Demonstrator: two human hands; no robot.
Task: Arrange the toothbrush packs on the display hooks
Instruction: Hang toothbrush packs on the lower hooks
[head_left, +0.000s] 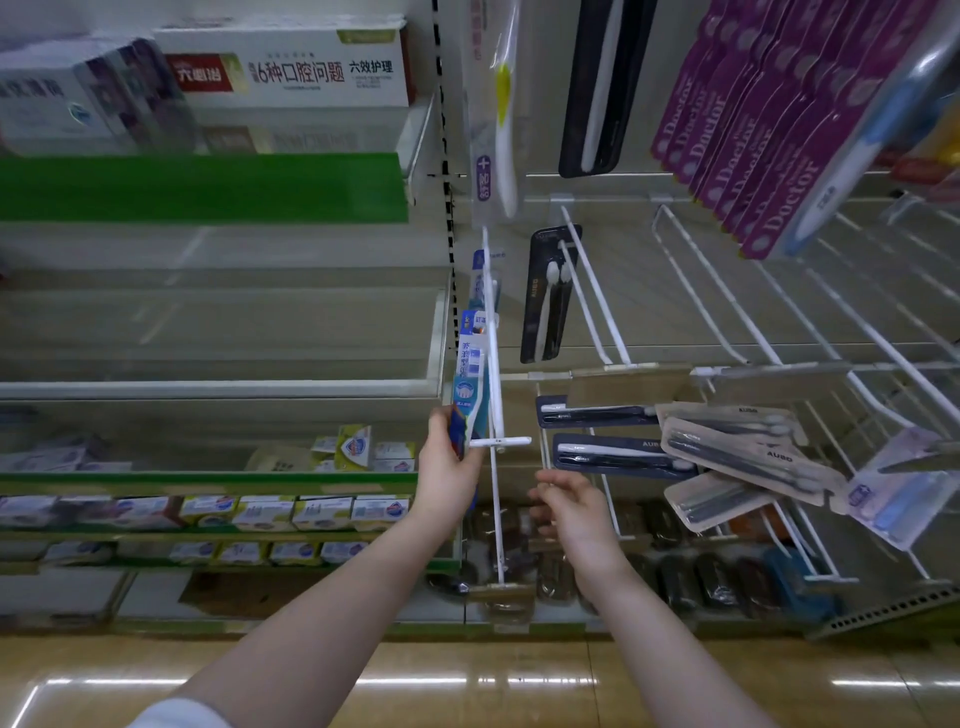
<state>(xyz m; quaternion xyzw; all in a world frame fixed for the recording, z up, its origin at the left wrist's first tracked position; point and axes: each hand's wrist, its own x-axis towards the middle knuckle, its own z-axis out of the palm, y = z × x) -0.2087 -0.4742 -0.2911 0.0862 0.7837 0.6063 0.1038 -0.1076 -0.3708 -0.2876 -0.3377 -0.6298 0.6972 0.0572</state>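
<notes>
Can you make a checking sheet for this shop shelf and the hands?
Surface: display rack with white wire hooks, several bare.
Job's things: blue toothbrush pack at the front end of a white hook; black pack hangs on the next hook; purple packs hang top right.
Clutter: beige packs and dark packs lie askew across lower hooks.
Grips: left hand holds the blue toothbrush pack; right hand loosely curled, empty.
Cables: nothing seen.
Surroundings: toothpaste boxes and soap packs on left shelves; shiny floor.
</notes>
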